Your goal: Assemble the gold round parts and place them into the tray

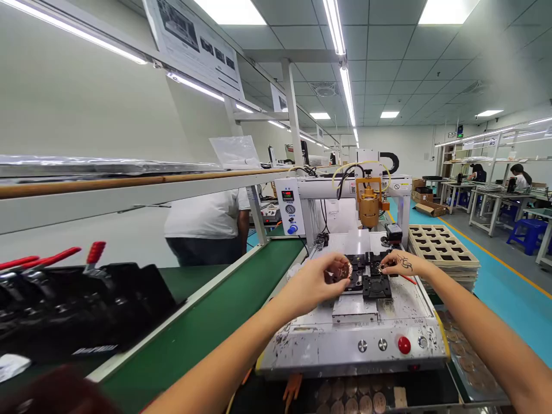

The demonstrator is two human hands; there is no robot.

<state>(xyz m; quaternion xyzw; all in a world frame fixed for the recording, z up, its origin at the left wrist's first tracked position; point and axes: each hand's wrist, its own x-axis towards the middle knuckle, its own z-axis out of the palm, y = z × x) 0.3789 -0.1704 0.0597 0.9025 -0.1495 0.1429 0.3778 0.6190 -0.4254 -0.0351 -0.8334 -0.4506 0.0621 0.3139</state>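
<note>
Over one machine [323,352], the left grip [317,279] pinches one round piece [346,270], the right grip [402,263] unclear.

Room is free in front of the black fixture [377,287]; the gold cylinder [369,211] behind it blocks passage.

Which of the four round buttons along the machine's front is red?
The red button is third from the left in the picture; the other three buttons look silvery.

hd cam | worn, 1st-pers. | wide FOV, fwd/dn | machine [328,348] close, ctr-R
</note>
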